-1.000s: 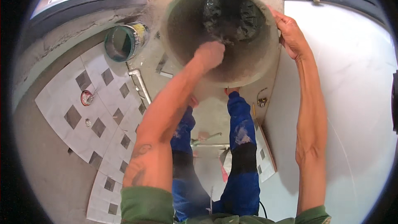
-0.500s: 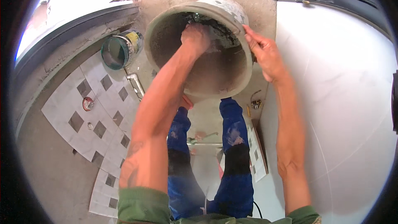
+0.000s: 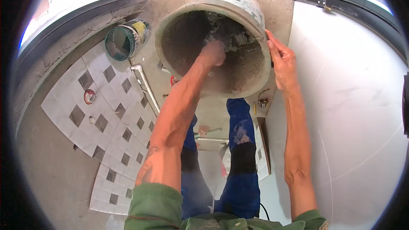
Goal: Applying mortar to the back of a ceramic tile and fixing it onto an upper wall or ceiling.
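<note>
With the left hand (image 3: 213, 54), best to follow the curve of the bucket (image 3: 243, 70) in short, even strokes, working from the far side back toward the mouth. Keep the forearm (image 3: 174, 110) off the near rim (image 3: 238, 95), to avoid knocking the bucket round. Go gently near the mix (image 3: 238, 40), probably wet and heavy, so as not to spill any over the edge. With the right hand (image 3: 284, 66), hold firm and counter each stroke, to guard against rolling or twisting.

Well left of the left grip, patterned tiles (image 3: 64, 98); nearer, a green pail (image 3: 137, 32), apart from the bucket; nearer again, a white pipe (image 3: 145, 84) along the floor. All around the left grip, the bucket: tilted, mouth facing back along the forearm, base pointing away beyond the knuckles. Left grip: inside the mouth, curled but blurred; impossible to tell whether bare or holding anything. Just beyond and to the right of this grip, the mix, dark and lumpy against the inner wall; contact uncertain. Right grip: closed on the bucket's right edge, thumb and fingers pinched together there. Directly left of this grip, the bucket's mouth; to its right, near, a white panel (image 3: 349, 81).
</note>
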`<state>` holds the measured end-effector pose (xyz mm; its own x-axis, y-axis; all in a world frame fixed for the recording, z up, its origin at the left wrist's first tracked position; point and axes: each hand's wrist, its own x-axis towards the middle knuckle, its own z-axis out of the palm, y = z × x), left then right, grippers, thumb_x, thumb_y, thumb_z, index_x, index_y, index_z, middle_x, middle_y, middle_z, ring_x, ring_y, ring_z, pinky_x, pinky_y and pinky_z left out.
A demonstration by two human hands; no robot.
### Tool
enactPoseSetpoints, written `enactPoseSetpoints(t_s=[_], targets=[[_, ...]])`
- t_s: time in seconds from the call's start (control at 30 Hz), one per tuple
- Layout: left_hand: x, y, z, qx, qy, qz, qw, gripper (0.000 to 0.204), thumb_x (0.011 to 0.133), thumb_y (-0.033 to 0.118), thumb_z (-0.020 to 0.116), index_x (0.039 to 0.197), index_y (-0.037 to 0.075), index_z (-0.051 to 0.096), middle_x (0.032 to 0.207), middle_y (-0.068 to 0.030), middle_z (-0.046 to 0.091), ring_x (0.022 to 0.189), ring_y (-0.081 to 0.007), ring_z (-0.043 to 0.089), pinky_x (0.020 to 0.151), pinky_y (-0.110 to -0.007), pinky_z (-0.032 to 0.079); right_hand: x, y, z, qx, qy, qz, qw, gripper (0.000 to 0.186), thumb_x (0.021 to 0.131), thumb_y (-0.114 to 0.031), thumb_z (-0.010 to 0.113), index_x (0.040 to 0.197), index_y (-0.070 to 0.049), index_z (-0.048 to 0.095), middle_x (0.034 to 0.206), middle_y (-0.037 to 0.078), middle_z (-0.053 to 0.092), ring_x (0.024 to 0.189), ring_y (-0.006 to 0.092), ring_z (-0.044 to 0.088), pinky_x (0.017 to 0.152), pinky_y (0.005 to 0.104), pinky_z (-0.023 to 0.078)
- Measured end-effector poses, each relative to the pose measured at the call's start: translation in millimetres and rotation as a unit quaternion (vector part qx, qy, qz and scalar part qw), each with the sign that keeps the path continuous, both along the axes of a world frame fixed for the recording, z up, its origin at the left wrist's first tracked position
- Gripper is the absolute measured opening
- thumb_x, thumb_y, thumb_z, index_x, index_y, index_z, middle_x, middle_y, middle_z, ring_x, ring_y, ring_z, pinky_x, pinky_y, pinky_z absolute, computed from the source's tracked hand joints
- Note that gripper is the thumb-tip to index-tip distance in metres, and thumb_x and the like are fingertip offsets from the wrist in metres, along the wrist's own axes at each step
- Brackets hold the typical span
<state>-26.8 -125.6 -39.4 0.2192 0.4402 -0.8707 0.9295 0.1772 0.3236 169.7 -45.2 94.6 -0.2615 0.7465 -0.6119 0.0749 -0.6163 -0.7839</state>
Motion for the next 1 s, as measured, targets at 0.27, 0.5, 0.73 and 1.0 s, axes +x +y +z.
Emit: enactPoseSetpoints(t_s=[0.27, 0.5, 0.73, 1.0], targets=[[35, 21, 38, 0.043, -0.075, -0.047, 0.995, 0.021, 0.076, 0.015, 0.055, 0.081, 0.001, 0.071, 0.09, -0.0253, 0.065, 0.086, -0.0364, 0.065, 0.079, -0.039, 0.052, 15, 10, 0, -0.083, 0.018, -0.07, 0.994, 0.037, 0.096, -0.02, 0.054, 0.127, 0.0, 0.054, 0.122, 0.006, 0.059, 0.109, 0.0108, 0.052, 0.096, 0.0248, 0.04], [55, 34, 17, -0.283, -0.213, 0.738, 0.575, 0.013, 0.08, 0.003, 0.05, 0.08, -0.006, 0.059, 0.075, -0.0179, 0.062, 0.066, -0.0242, 0.062, 0.041, -0.031, 0.047, 32, 13, -10, -0.06, 0.019, -0.081, 0.995, 0.04, 0.099, -0.022, 0.046, 0.13, 0.003, 0.049, 0.127, 0.009, 0.055, 0.113, 0.0146, 0.053, 0.099, 0.0287, 0.041], [22, 52, 2, -0.303, -0.44, 0.845, 0.027, 0.017, 0.082, 0.005, 0.039, 0.091, -0.009, 0.037, 0.078, -0.0121, 0.044, 0.059, -0.0191, 0.047, 0.046, -0.029, 0.047, 42, 26, -13, -0.114, 0.043, -0.094, 0.988, 0.043, 0.097, -0.026, 0.05, 0.128, 0.003, 0.05, 0.124, 0.009, 0.057, 0.11, 0.0138, 0.055, 0.095, 0.0281, 0.044], [20, 81, 43, -0.199, -0.303, 0.724, 0.587, 0.019, 0.089, 0.013, 0.047, 0.086, -0.005, 0.05, 0.075, -0.0156, 0.056, 0.057, -0.0229, 0.056, 0.051, -0.035, 0.05, 73, 62, -42, -0.134, 0.053, -0.089, 0.986, 0.04, 0.095, -0.03, 0.052, 0.117, 0.004, 0.058, 0.106, 0.008, 0.064, 0.093, 0.014, 0.06, 0.082, 0.0293, 0.049]])
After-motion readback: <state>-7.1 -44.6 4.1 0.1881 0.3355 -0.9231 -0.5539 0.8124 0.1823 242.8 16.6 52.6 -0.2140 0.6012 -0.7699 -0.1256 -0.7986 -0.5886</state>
